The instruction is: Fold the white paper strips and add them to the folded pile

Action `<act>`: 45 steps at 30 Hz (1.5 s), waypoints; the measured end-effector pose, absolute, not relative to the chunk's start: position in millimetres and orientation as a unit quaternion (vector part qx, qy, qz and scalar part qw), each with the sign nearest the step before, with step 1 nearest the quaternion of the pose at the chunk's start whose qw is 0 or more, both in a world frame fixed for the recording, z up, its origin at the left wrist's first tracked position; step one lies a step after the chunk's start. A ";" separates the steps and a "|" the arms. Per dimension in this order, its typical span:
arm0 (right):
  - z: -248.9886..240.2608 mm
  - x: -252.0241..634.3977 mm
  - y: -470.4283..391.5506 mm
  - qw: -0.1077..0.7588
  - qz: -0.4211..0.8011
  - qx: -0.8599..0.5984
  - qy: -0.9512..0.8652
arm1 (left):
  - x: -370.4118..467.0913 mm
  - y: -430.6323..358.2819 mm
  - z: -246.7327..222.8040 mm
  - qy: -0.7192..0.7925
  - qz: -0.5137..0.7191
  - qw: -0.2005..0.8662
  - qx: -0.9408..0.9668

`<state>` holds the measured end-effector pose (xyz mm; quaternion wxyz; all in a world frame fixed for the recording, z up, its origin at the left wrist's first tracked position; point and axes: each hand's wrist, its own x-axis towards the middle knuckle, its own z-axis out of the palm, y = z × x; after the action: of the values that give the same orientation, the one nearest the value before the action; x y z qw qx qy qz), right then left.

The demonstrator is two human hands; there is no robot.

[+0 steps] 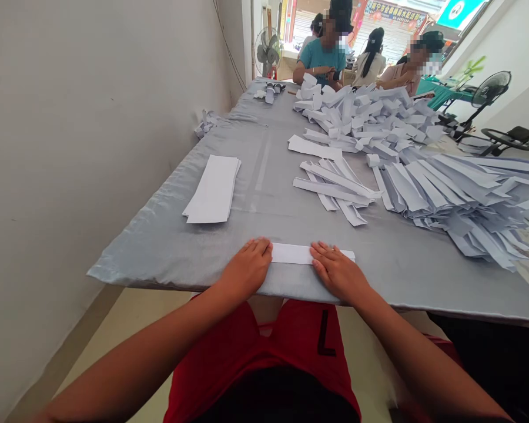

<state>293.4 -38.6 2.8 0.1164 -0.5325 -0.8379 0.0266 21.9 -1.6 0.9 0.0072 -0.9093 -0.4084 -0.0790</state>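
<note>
Worn on the head, the camera looks forward and down, above the red shorts [304, 346] at the bottom edge and across the table [158, 235]. It sits near the left hand [249, 261] and right hand [337, 269], which fall a little below the middle of the view. The wide framing takes in the wall [92, 117] along the left side and reaches to co-workers [321, 57] around the table's far end, well apart from the lens
</note>
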 end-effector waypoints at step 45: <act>33.0 232.9 63.3 0.428 0.529 -0.469 -0.564 | 50.2 91.1 34.7 -0.391 -0.388 -0.564 -0.615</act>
<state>232.9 63.3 33.0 0.4275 -0.4689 -0.5636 0.5289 50.2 91.1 34.7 -0.5639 -0.6154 -0.3913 -0.3875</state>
